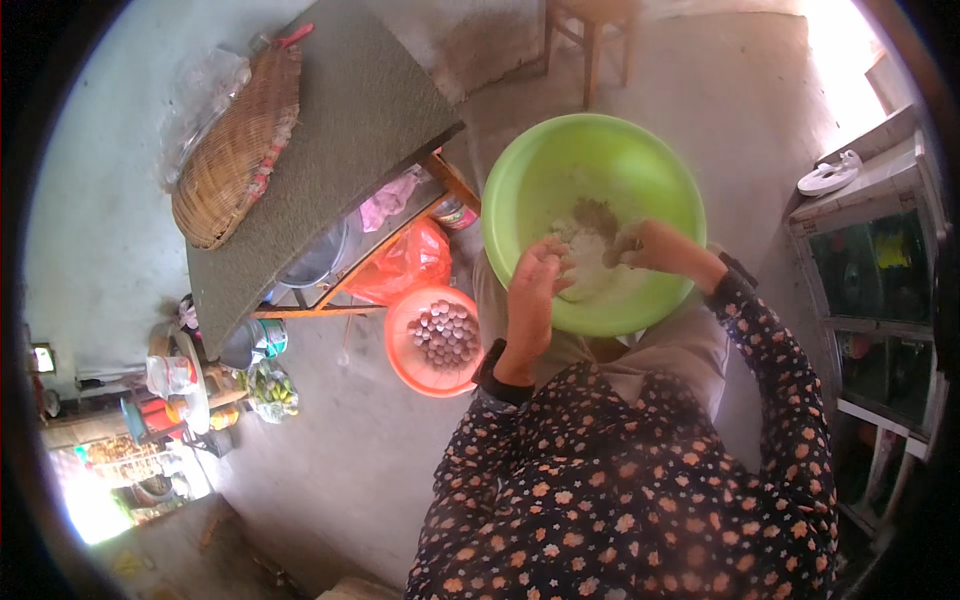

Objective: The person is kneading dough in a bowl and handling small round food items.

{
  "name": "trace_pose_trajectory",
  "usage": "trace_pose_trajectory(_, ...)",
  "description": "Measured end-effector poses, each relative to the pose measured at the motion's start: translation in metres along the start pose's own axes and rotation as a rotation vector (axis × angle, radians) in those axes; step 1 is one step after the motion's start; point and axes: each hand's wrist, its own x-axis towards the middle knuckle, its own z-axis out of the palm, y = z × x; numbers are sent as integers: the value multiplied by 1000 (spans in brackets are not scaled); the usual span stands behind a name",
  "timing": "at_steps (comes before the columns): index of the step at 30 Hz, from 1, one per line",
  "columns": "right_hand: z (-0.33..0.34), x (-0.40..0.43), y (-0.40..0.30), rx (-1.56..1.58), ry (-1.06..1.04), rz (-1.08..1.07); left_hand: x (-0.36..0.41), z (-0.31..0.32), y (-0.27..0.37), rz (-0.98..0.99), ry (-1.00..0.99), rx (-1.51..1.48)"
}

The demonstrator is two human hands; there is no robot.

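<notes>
A large lime-green plastic basin [525,172] rests on my lap between my knees. Whitish powder [589,251] lies in its bottom, beside a small brown heap [597,215]. Over the basin's left side is my left hand [537,292], its fingers spread and bent, with nothing plainly held. My right hand [651,247] reaches over the right side with its fingers curled down above the powder; something dark grey shows at the fingertips, too blurred to name. On the floor to the left stands a coral-red plastic bowl [401,360] with many round brownish balls [446,336] in it.
At the upper left is a grey slab-topped table [352,97] with a woven bamboo basket [232,142] and a clear plastic bag [202,97]. Beneath it are a red plastic bag [412,259] and a dark basin [319,259]. A wooden stool [592,37] stands ahead, a glass-fronted cabinet [874,262] at right.
</notes>
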Motion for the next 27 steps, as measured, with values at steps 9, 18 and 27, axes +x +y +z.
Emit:
trace_pose_trajectory(9, 25, -20, -53, -50, 343, -305, 13, 31, -24, -189, -151, -209)
trace_pose_trajectory(18, 51, -30, -56, 56, 517, -301, 16, 20, -35, -187, -80, -438)
trace_pose_trajectory(27, 67, -34, -63, 1, 533, -482, 27, 15, -56, 21, -45, -161)
